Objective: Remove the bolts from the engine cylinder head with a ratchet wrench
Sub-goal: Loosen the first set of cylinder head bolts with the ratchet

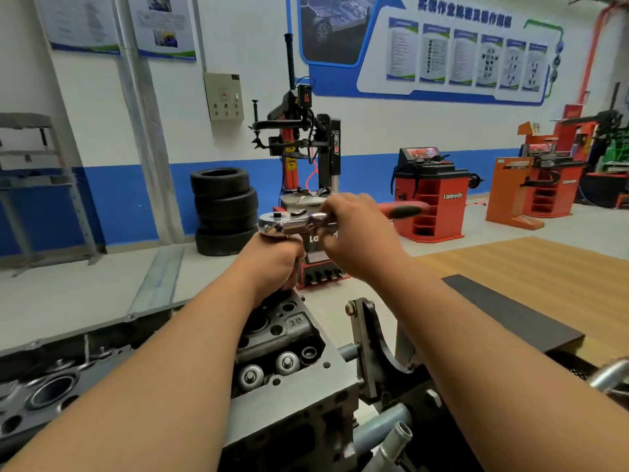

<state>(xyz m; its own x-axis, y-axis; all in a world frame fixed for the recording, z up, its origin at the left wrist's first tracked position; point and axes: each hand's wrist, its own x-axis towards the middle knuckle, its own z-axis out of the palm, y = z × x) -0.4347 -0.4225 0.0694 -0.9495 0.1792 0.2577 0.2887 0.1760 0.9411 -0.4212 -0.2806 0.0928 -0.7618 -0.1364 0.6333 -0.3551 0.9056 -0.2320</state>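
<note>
The dark grey cast-metal engine cylinder head (282, 338) sits at lower centre. Above it, the left hand (275, 260) grips the extension under the chrome ratchet wrench (306, 223), whose shaft the right hand (357, 236) clasps.

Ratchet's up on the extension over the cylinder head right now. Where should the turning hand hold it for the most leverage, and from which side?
Probably the red-and-black handle end, from the right and above. The ratchet wrench lies level, head at left over the extension, handle pointing right. The right hand wraps the chrome shank near the head; sliding outward should lengthen the lever. The left hand steadies the extension below.
</note>
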